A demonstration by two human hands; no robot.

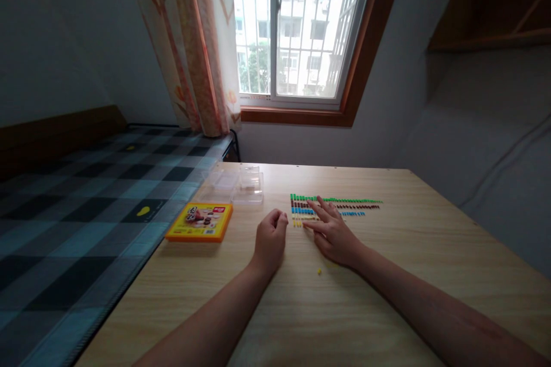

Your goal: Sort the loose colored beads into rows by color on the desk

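Note:
On the wooden table lie small coloured pieces in straight rows: a green row at the back, then a brown row, a blue row and a short run of yellow pieces nearest me. Over the rows my right hand rests with its fingers spread, one fingertip at the end of the yellow run, and it partly hides the blue and brown pieces. My left hand is curled into a fist just left of the rows; whatever its fingers enclose is hidden. One loose yellow piece lies nearer me.
Left of my hands sits a yellow-orange flat box with a printed lid. Behind it stands a clear plastic compartment tray. A bed with a checked cover adjoins the table's left edge. A window and curtain are behind.

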